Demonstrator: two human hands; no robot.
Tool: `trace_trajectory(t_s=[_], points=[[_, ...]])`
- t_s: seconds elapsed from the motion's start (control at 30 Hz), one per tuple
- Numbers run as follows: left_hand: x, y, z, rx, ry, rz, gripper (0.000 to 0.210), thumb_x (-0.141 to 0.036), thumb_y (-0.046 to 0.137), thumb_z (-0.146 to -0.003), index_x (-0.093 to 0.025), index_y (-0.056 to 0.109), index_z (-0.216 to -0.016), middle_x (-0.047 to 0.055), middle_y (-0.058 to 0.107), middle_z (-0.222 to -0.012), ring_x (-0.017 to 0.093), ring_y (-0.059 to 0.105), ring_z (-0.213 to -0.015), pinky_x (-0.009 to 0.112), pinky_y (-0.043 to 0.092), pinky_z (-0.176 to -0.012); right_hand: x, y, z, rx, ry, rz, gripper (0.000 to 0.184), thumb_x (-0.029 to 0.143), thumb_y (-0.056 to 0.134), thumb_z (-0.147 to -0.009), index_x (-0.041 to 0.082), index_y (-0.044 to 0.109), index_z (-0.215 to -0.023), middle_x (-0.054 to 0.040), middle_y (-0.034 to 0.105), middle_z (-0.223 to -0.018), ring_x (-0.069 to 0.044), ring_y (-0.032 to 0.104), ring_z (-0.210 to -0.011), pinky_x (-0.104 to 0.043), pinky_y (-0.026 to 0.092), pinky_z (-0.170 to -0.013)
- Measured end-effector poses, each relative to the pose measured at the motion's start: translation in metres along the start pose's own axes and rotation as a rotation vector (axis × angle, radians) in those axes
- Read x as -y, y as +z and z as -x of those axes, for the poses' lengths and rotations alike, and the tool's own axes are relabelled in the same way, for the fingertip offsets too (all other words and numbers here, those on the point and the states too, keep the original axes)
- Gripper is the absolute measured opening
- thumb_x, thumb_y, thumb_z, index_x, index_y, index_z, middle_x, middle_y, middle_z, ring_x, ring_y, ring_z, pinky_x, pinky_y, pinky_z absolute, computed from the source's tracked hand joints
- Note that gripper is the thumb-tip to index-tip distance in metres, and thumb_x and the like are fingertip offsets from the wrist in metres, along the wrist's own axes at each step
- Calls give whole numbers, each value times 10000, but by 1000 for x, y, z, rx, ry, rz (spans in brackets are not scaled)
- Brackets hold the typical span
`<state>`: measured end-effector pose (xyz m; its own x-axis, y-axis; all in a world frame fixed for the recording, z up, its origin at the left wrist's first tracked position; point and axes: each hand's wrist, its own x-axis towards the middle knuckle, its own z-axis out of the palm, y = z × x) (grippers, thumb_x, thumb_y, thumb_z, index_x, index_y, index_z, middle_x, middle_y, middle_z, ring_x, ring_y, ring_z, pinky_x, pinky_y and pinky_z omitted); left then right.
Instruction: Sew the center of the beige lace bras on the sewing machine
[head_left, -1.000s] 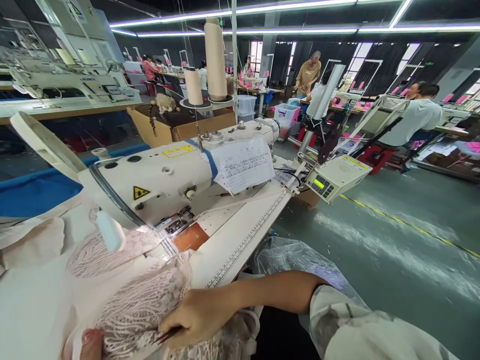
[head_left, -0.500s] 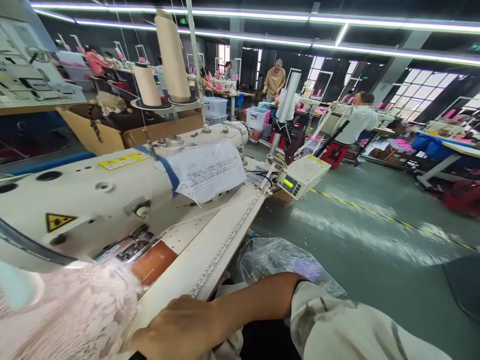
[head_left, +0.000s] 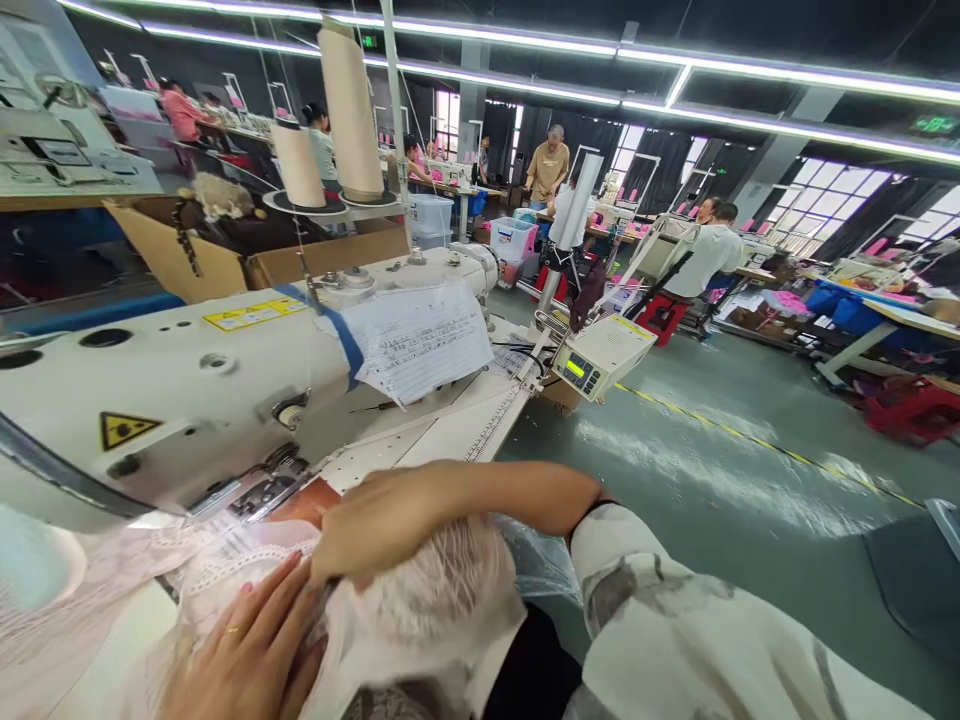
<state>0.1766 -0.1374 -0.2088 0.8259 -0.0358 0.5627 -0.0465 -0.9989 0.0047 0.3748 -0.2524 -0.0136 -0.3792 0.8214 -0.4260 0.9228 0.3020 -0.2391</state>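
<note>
Pale lace (head_left: 442, 590) lies under the left hand (head_left: 244, 650) and right hand (head_left: 386, 525).

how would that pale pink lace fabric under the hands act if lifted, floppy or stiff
The pale pink lace fabric would probably flop, since it bunches in soft folds below the right hand. It is likely light for its size, as its lacework looks thin. The small holes along its trim might snag.

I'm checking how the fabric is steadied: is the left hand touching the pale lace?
Touching: the head view shows the left hand lying over the pale lace, no gap visible.
</note>
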Motion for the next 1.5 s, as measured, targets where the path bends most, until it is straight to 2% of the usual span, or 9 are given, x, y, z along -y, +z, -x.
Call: trace_trajectory(t_s=[0.1, 0.17, 0.3, 0.4, 0.6, 0.83, 1.0, 1.27, 1.5], points=[[-9, -2, -29, -42, 28, -87, 361, -280, 433, -959, -168, 560, -1278, 206, 600, -1354, 395, 589, -1225, 572, 490, -992, -19, 9, -9, -226, 220, 100, 270, 95, 452, -991, 179, 672, -1122, -85, 761, -922, -223, 696, -845, -313, 489, -670], [-7, -6, -36, -43, -21, -77, 435, -318, 434, -968, -123, 507, -1350, 235, 586, -1357, 403, 590, -1220, 569, 494, -991, -31, 25, -26, -343, 255, 180, 288, 97, 417, -1016, 166, 638, -1187, -111, 752, -1028, -236, 693, -961, -342, 512, -765], [0, -25, -35, 24, -129, 46, 403, -367, 453, -999, -140, 534, -1321, 172, 657, -1292, 315, 649, -1174, 459, 546, -982, -42, 57, -64, -515, 285, 57, 150, 247, 518, -1011, 182, 640, -1068, -84, 735, -1087, -208, 687, -901, -286, 481, -673], [3, -39, -39, 107, -112, 147, 300, -191, 365, -1019, -181, 642, -1133, 93, 729, -1194, 224, 685, -1130, 367, 570, -982, -42, 71, -84, -650, 442, -110, 205, 390, 653, -942, 204, 659, -1028, -53, 754, -1014, -189, 675, -838, -259, 435, -659], [5, -36, -53, 248, -249, 90, 334, -139, 343, -1031, -132, 671, -1095, 138, 719, -1151, 234, 688, -1046, 413, 602, -920, -55, 83, -101, -749, 411, -233, 100, 210, 601, -935, 197, 697, -911, -60, 759, -891, -184, 647, -769, -262, 370, -656], [-14, -36, -40, 145, -372, -180, 519, -292, 413, -1016, 105, 546, -1323, 327, 589, -1370, 401, 542, -1325, 544, 477, -1100, -46, 86, -93, -769, 390, -215, 112, 263, 602, -894, 211, 692, -853, -20, 710, -722, -177, 607, -667, -262, 343, -620], [-17, -37, -44, 195, -333, -209, 455, -247, 379, -1021, 57, 610, -1268, 269, 663, -1298, 363, 615, -1244, 513, 470, -1096, -44, 88, -95, -781, 359, -201, 64, 245, 594, -876, 219, 620, -823, -16, 694, -760, -170, 571, -644, -264, 353, -615], [-17, -39, -45, 154, -274, -259, 475, -235, 361, -1031, 124, 610, -1219, 316, 670, -1229, 350, 629, -1160, 464, 511, -1001, -43, 96, -97, -856, 290, -158, 68, 216, 517, -907, 215, 529, -840, -16, 655, -682, -177, 596, -586, -261, 378, -590], [-16, -47, -52, 267, -264, -239, 350, -199, 418, -1003, -47, 713, -892, 194, 687, -941, 287, 634, -896, 416, 534, -783, -40, 96, -98, -902, 283, -182, 91, 137, 494, -817, 228, 498, -819, 12, 607, -635, -162, 577, -552, -251, 391, -575]])
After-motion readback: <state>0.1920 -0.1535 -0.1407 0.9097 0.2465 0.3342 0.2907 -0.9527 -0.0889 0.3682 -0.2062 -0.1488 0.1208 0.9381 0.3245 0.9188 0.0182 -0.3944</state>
